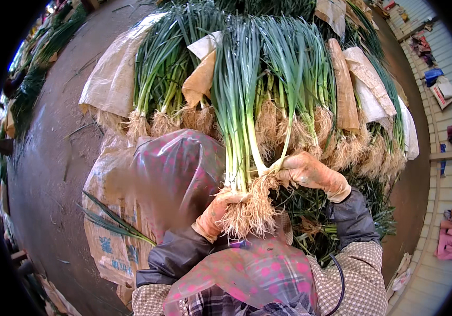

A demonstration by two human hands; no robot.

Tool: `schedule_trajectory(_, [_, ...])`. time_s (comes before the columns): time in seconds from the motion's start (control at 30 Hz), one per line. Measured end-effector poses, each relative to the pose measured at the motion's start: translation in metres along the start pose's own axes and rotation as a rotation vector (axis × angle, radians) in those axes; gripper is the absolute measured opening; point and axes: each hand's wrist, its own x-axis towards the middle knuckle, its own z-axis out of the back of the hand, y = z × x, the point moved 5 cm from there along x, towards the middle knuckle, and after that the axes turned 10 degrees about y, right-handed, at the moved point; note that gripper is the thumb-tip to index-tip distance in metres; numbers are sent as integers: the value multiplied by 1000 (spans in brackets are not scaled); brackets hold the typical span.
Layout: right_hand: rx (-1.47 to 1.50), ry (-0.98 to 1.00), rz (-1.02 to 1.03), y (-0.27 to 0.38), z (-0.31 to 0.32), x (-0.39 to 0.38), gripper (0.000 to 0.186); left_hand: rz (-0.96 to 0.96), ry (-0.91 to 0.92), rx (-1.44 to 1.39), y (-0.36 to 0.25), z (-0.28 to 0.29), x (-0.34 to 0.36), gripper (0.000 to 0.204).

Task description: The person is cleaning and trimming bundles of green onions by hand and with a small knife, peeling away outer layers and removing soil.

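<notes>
My left hand (216,212), in a dirty orange-and-white glove, is closed around the root end of a bunch of green garlic (235,152). The long flat leaves point away from me, and pale stringy roots (247,210) hang over the fingers toward my lap. My right hand (313,175), gloved the same way, pinches the lower stem of a green garlic stalk (287,138) at the bunch's right side. Its roots touch those of the bunch. The fingertips of both hands are partly hidden by stems and roots.
Ahead lies a heap of green garlic (168,73), roots toward me, with sacking (112,73) over parts of it. A plastic apron (181,158) covers my lap. Loose greens (315,216) lie at my right; a printed sack (115,247) lies at my left.
</notes>
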Motion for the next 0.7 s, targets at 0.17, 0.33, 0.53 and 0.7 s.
schedule_trajectory(0.17, [61,28,0,-18,-16,-17,22,-14,80,167,-2,-18,33,58])
schedule_trajectory(0.33, [395,-235,100,-47,-14,-43,29,-154,141,-323,22,-39,66,38])
schedule_trajectory(0.53, [-508,-779,-412,-121,51,-139,25,-241,107,-337,15,-40,49,25])
schedule_trajectory(0.7, [-757,-241,-834,-106,17,-128,41,-150,83,-282,24,-26,48,29])
